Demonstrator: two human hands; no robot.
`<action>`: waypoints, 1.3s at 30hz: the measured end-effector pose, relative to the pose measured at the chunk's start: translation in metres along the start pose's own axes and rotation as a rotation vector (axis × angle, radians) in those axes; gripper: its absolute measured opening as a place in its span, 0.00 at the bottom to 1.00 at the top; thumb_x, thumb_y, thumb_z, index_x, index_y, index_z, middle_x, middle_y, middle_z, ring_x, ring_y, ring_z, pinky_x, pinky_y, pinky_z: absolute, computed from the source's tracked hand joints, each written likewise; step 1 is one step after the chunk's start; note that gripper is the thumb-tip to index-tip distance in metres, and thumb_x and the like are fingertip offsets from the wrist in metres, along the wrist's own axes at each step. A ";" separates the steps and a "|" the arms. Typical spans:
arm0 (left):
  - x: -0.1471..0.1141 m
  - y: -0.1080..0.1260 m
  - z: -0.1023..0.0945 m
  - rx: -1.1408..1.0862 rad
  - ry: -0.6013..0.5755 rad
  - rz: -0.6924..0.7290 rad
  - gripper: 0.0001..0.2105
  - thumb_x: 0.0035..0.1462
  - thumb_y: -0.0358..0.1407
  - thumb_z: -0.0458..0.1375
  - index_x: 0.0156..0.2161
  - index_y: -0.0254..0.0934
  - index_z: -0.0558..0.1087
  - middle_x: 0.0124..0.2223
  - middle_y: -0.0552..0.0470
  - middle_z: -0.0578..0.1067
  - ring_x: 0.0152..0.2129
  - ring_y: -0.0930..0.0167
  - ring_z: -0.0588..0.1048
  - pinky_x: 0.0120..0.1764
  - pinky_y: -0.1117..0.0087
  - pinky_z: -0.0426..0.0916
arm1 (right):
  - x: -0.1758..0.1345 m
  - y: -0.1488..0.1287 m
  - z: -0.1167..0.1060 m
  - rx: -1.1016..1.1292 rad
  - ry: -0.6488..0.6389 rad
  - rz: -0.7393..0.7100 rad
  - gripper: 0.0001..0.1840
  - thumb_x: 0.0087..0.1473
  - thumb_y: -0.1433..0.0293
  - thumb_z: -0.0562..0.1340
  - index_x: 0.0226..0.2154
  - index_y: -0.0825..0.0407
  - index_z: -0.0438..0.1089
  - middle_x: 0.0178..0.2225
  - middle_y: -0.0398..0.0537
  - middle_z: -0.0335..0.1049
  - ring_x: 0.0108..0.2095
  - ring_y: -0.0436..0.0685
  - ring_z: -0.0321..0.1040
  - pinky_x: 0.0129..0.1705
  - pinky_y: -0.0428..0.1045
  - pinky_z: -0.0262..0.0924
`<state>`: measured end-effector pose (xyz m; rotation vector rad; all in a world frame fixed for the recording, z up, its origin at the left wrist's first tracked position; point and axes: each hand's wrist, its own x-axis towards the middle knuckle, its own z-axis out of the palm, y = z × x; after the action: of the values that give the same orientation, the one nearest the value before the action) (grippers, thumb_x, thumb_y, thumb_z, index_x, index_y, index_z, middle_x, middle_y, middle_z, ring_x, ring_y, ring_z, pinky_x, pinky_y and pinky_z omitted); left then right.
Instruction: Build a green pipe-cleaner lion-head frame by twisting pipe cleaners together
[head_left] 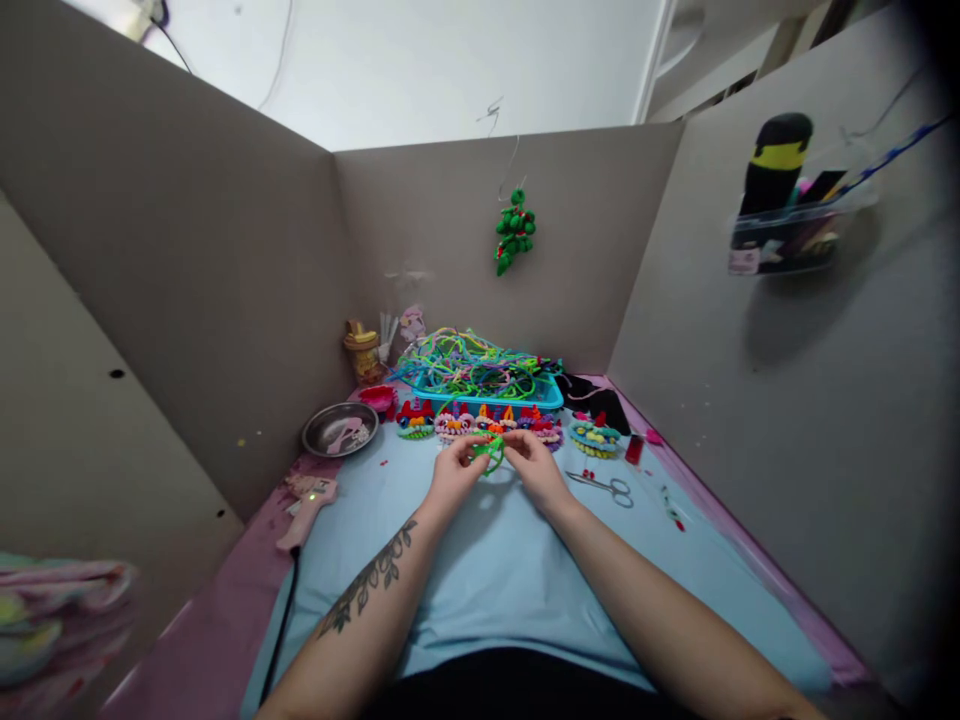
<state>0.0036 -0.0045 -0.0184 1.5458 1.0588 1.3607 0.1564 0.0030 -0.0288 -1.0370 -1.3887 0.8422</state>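
Note:
Both of my hands meet over the blue cloth in the middle of the head view. My left hand [456,470] pinches one side of a looped bright green pipe cleaner [491,452]. On its other side, the fingertips of my right hand [531,465] are closed on the same piece. The fingers cover part of the loop. Just beyond the hands stands a row of small colourful figures made of twisted strands, among them a pink one [453,424] and a blue and yellow one [595,437].
A blue tray [487,397] heaped with coloured strands is at the back. Scissors [611,488] lie to the right. On the left are a metal bowl [340,430] and a pink glue gun [306,512] with a black cord. Grey panels [480,260] enclose three sides.

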 end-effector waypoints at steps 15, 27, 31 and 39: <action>-0.001 0.015 -0.001 -0.165 -0.083 -0.060 0.17 0.43 0.37 0.63 0.39 0.32 0.72 0.19 0.58 0.67 0.16 0.77 0.63 0.22 0.75 0.56 | -0.009 -0.027 -0.008 -0.430 -0.016 -0.358 0.08 0.54 0.69 0.55 0.32 0.48 0.69 0.34 0.48 0.68 0.39 0.58 0.63 0.43 0.54 0.57; 0.001 0.010 -0.003 -0.268 -0.075 -0.122 0.19 0.40 0.38 0.65 0.40 0.32 0.72 0.21 0.57 0.69 0.19 0.76 0.66 0.24 0.75 0.59 | -0.004 -0.021 -0.010 -0.354 0.046 -0.247 0.05 0.49 0.68 0.56 0.28 0.50 0.67 0.28 0.46 0.67 0.29 0.55 0.63 0.33 0.50 0.59; 0.000 0.013 -0.004 -0.277 -0.084 -0.118 0.19 0.41 0.38 0.64 0.40 0.32 0.72 0.21 0.57 0.69 0.19 0.76 0.67 0.25 0.75 0.59 | -0.003 -0.020 -0.009 -0.280 0.046 -0.189 0.07 0.49 0.66 0.57 0.31 0.51 0.67 0.29 0.46 0.69 0.29 0.54 0.64 0.31 0.49 0.59; 0.000 0.010 -0.002 -0.221 -0.122 -0.095 0.18 0.39 0.38 0.65 0.38 0.32 0.73 0.18 0.58 0.66 0.15 0.79 0.62 0.21 0.76 0.56 | 0.000 -0.020 -0.013 -0.308 0.009 -0.228 0.09 0.48 0.69 0.57 0.32 0.51 0.71 0.33 0.48 0.70 0.33 0.56 0.66 0.32 0.49 0.60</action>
<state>0.0020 -0.0074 -0.0091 1.3795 0.8655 1.2571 0.1674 -0.0051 -0.0085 -1.0855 -1.6270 0.4650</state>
